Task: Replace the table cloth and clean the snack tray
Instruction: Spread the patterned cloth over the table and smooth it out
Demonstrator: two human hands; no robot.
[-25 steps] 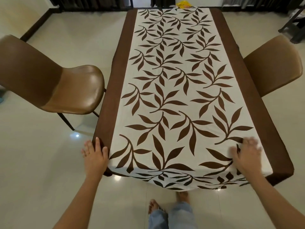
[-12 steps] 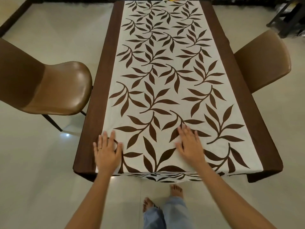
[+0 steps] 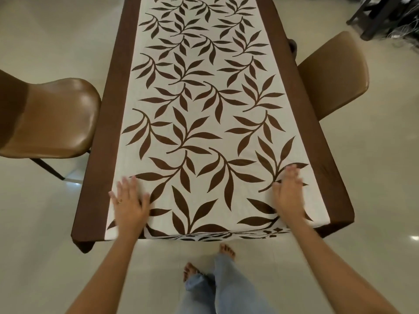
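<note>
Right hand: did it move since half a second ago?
Yes. The right hand slid rightward across the table cloth, from the middle leaves to beside the right brown border.

- A brown leather-look chair (image 3: 52,118) at the left middle of the frame, its glossy seat catching the light and one thin dark leg showing beneath.
- A second, matching chair (image 3: 333,75) at the upper right.
- Pale, shiny floor tiles (image 3: 34,223) all around, with small bright light spots.
- Dark furniture legs (image 3: 381,17) in the upper right corner, with tangled cables (image 3: 405,32) beside them.
</note>
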